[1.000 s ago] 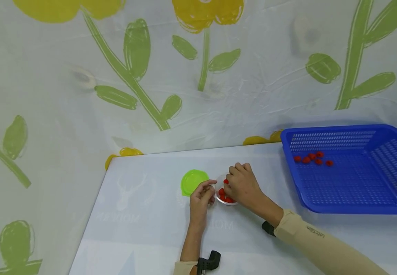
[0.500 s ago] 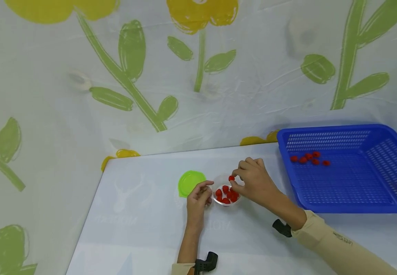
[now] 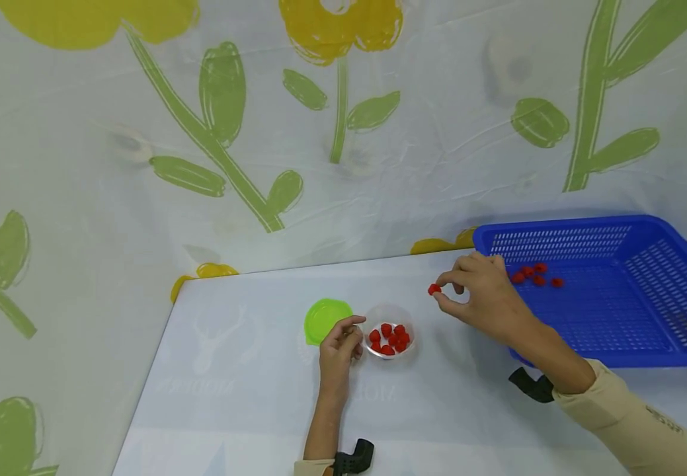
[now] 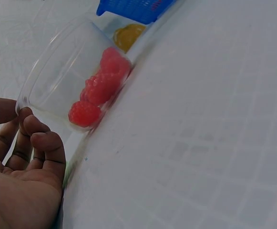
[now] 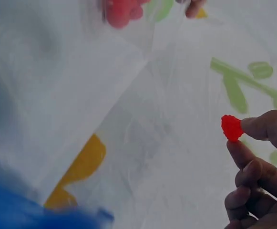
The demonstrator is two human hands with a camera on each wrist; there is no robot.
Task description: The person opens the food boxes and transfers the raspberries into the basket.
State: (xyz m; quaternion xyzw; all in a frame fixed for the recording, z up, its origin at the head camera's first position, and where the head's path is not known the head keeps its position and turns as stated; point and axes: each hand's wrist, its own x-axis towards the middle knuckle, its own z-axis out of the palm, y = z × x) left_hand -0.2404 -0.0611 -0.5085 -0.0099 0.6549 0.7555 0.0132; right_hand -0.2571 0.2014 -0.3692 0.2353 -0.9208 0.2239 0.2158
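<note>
Right of the clear cup (image 3: 388,313), the right hand (image 3: 488,297) pinches 1 berry (image 3: 434,289); only the left wrist view clearly shows the left hand (image 4: 26,164) pinching the rim.

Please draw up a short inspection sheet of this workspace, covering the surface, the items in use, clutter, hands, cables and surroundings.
Surface: white table with faint printed pictures and lettering.
Items in use: clear cup, upright and uncovered, with red berries inside; green lid lying beside it; blue basket with more red berries in its far left part.
Clutter: nothing seen.
Left hand: holds the cup by its rim.
Right hand: pinches one berry between thumb and finger, apart from the cup.
Cables: nothing seen.
Surroundings: pale wall sheet with yellow flowers and green leaves; beige sleeves, a black device at each wrist.
</note>
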